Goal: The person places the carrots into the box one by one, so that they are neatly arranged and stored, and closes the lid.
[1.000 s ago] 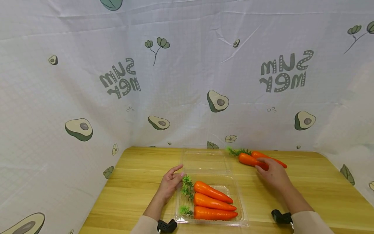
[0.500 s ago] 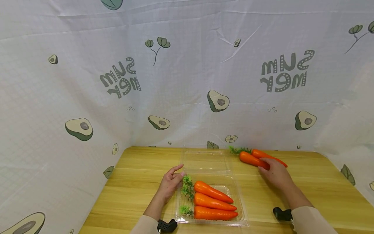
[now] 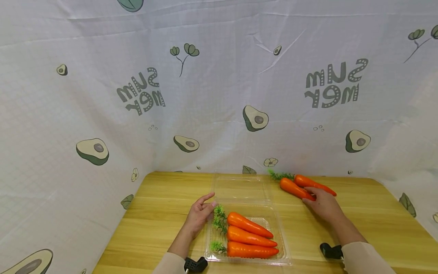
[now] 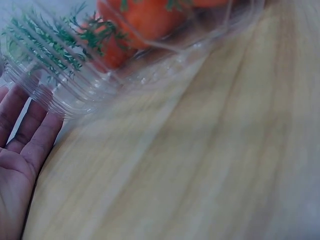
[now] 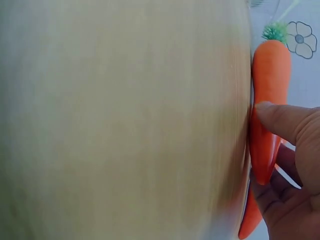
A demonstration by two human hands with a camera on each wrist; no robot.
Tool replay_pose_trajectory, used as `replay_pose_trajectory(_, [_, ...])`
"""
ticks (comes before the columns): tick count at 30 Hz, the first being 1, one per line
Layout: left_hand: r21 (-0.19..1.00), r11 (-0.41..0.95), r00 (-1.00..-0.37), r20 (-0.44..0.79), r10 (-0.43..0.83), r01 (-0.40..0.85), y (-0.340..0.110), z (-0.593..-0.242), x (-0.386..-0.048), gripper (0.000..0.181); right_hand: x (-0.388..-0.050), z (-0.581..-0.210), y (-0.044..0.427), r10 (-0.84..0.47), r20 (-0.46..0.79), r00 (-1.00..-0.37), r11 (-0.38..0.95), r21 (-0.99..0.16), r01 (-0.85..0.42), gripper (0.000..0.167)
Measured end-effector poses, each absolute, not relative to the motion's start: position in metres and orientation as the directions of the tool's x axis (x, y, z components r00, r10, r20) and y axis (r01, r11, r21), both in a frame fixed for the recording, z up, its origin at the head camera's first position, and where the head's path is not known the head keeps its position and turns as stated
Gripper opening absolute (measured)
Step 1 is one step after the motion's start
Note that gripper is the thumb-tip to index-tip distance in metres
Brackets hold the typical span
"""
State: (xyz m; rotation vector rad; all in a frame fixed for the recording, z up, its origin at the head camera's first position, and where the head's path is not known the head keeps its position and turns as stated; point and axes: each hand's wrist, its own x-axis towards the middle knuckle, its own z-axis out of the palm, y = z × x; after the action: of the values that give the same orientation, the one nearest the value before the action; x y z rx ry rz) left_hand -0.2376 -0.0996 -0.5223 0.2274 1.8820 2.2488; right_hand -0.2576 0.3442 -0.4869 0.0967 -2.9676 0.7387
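Nearest, two pale sleeves (image 3: 171,263) are seen, one to either side of the clear container, and two black wrist devices (image 3: 195,264) are worn there, one at each wrist. One clear container (image 3: 253,261) is set open on the wooden tabletop (image 3: 157,213). Inside it three carrots (image 3: 251,236) are laid side by side, their green tops gathered at its left wall and their tips pointed to its right.

At the container's left side, toward its far corner, the left hand (image 3: 200,216) is placed. Its fingers are loosely extended and parted, and the container's outer wall is touched by the fingertips.

Beyond the container and to its right, the front loose carrot (image 3: 297,189) is pinched by the right hand (image 3: 323,203), with the thumb laid along the near side and the fingers curled on the other. The back loose carrot (image 3: 309,182) is set close behind it, so five carrots are counted in all.

Directly beyond the container's tray, one lid (image 3: 241,188) is folded back. Farthest, a pale cloth (image 3: 212,95) is hung, on which two reversed "summer" prints are shown.
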Motion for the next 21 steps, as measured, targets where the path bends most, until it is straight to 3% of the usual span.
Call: replay_pose_trajectory(21, [0.987, -0.156, -0.964, -0.006, 0.265, -0.048, -0.1001, -0.5232, -0.2379, 0.057, -0.248, -0.4868, 0.3453, -0.047, 0.115, -0.992, 0.891, -0.444, -0.094, 0.056])
